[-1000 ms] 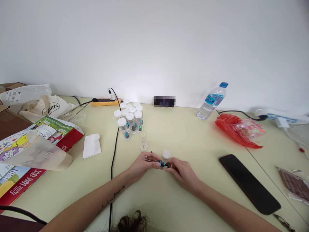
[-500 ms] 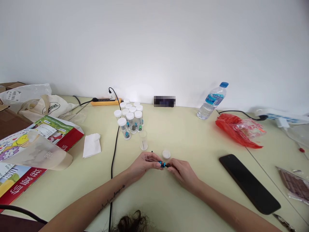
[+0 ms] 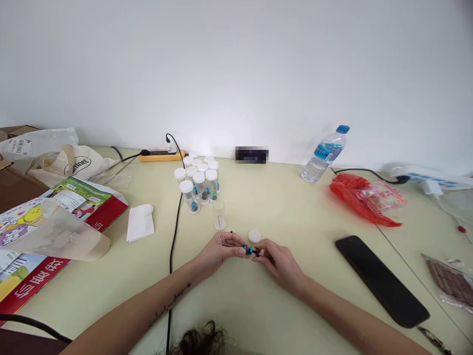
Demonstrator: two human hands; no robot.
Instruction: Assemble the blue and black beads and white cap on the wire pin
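My left hand (image 3: 218, 252) is closed, pinching a small shiny blue-and-black piece (image 3: 249, 250) between thumb and fingers. Thin pale strands trail from under its fingers toward the wrist. My right hand (image 3: 280, 262) grips the black end of the same piece with its fingertips, so both hands meet on it just above the table. What exactly the piece is, I cannot make out. Behind my left hand stands an uncapped clear tube (image 3: 219, 209) with a thin dark line visible on it. A round white cap (image 3: 254, 235) lies between the hands, a little farther back.
Several white-capped clear tubes (image 3: 200, 182) with small coloured pieces stand behind. A black cable (image 3: 175, 236) crosses the table at left, beside a folded tissue (image 3: 140, 223) and a translucent jug (image 3: 74, 236). To the right are a phone (image 3: 382, 281), red bag (image 3: 354, 197) and water bottle (image 3: 323, 155).
My right fingertips have shifted slightly on the black end, and more of it now shows as a round dark shape. The left hand stays almost still.
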